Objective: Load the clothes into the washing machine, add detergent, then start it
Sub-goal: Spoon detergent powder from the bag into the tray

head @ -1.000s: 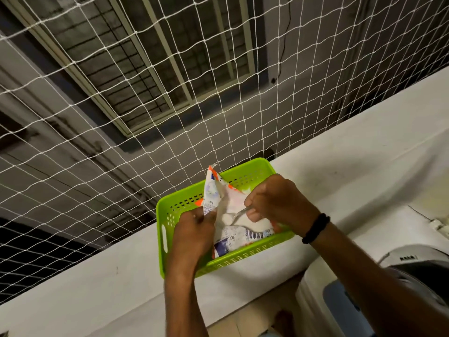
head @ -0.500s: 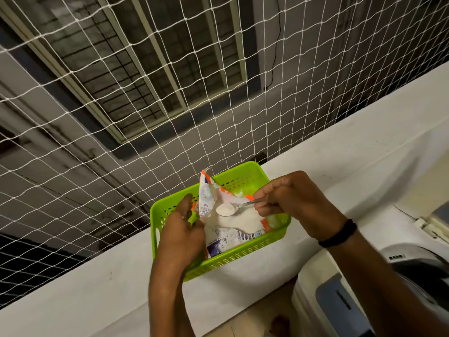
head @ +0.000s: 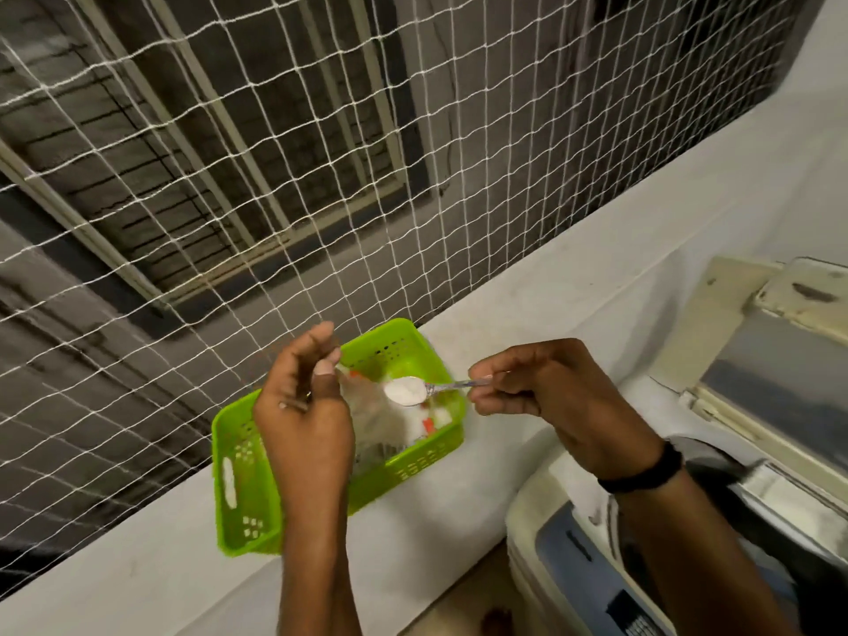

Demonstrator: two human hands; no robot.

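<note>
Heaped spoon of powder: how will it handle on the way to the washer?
The spoon looks thin and probably light; the right hand pinches its handle end, so it may wobble. The powder sits heaped and loose, likely spilling if tilted or jolted.

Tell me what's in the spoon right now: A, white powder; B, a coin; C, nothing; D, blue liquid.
A: the spoon, pinched by the right hand above the basket, carries a heap of white powder.
</note>
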